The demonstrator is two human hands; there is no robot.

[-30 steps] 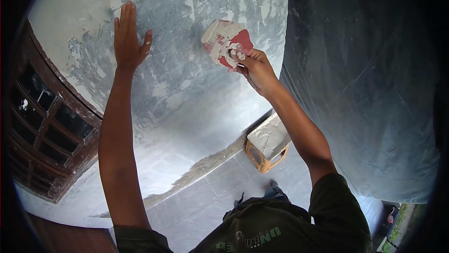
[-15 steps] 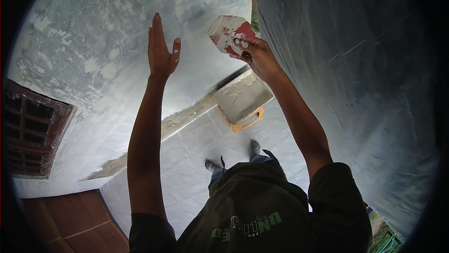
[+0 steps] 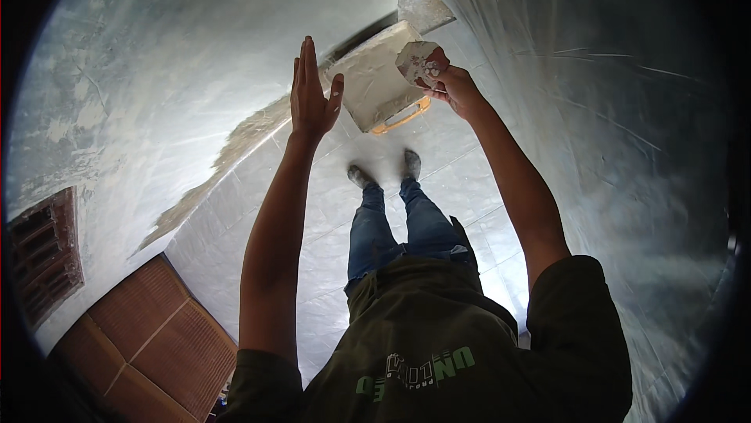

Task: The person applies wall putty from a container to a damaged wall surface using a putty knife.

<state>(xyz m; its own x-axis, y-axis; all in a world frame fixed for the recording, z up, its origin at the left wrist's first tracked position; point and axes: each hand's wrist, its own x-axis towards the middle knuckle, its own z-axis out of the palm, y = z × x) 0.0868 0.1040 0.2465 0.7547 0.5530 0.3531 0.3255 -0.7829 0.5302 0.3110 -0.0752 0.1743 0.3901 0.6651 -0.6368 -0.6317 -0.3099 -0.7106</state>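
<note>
My left hand (image 3: pixel 314 102) is raised with its fingers stretched up and the thumb apart, holding nothing. In my right hand (image 3: pixel 461 94) is a flat red putty spreader (image 3: pixel 415 61), smeared with pale putty and gripped by its lower right corner. Below and between the hands is a putty-covered rectangular board or tray (image 3: pixel 368 86), partly hidden behind the spreader. It rests on an orange stool (image 3: pixel 403 116), of which one rounded edge shows. Whether either hand touches the wall (image 3: pixel 188 55) cannot be told; both appear to be in the air.
A rough brownish strip (image 3: pixel 235 149) runs along the wall's base. Translucent sheeting (image 3: pixel 602 133) hangs on the right. At the left are a brown-framed window (image 3: pixel 47 255) and a reddish-brown panel (image 3: pixel 149 337). My feet (image 3: pixel 361 176) stand on the pale tiled floor (image 3: pixel 266 196) before the stool.
The view has tipped downward, so more of my legs and the floor shows. My left hand sits further right in view; the right hand, still holding the spreader, is slightly lower and further right.
</note>
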